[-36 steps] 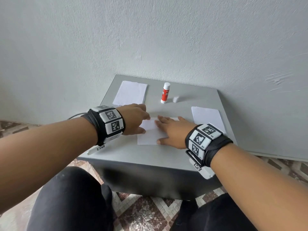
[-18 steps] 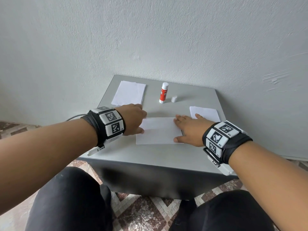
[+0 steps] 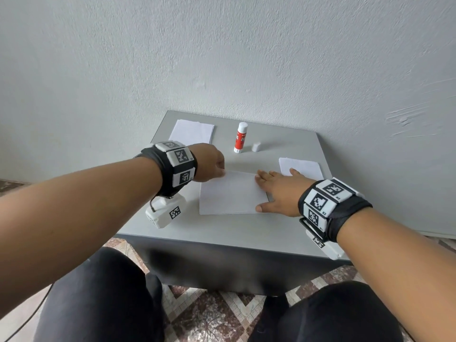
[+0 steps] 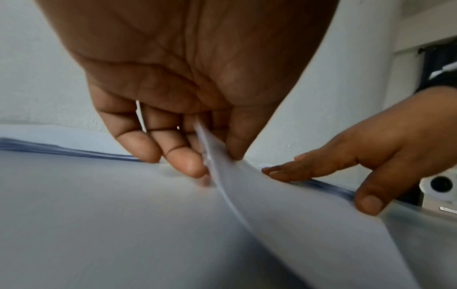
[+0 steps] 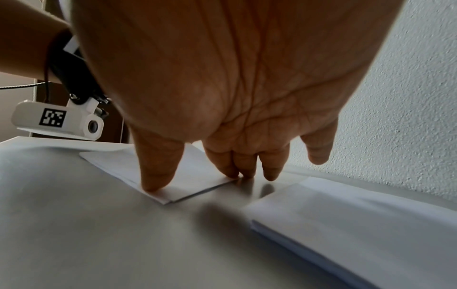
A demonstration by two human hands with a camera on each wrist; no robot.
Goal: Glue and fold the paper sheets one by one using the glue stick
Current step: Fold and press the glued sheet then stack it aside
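A folded white paper sheet [image 3: 230, 193] lies in the middle of the grey table [image 3: 222, 228]. My left hand [image 3: 212, 165] pinches its far left corner between thumb and fingers and lifts that edge [image 4: 222, 176]. My right hand [image 3: 276, 188] lies flat with straight fingers on the sheet's right edge, thumb at the near corner; its fingertips [image 5: 158, 183] press on the folded paper [image 5: 195, 181]. The red and white glue stick [image 3: 240, 140] stands upright at the back, uncapped, with its white cap [image 3: 256, 146] beside it.
A stack of white sheets [image 3: 192, 132] lies at the table's back left. Another pile of paper [image 3: 301, 167] sits at the right, just behind my right hand. The wall rises directly behind the table. Patterned floor tiles and my knees are below.
My right hand slid rightward across the sheet to its right edge. My left hand rose and now pinches the sheet's left corner, lifting it.
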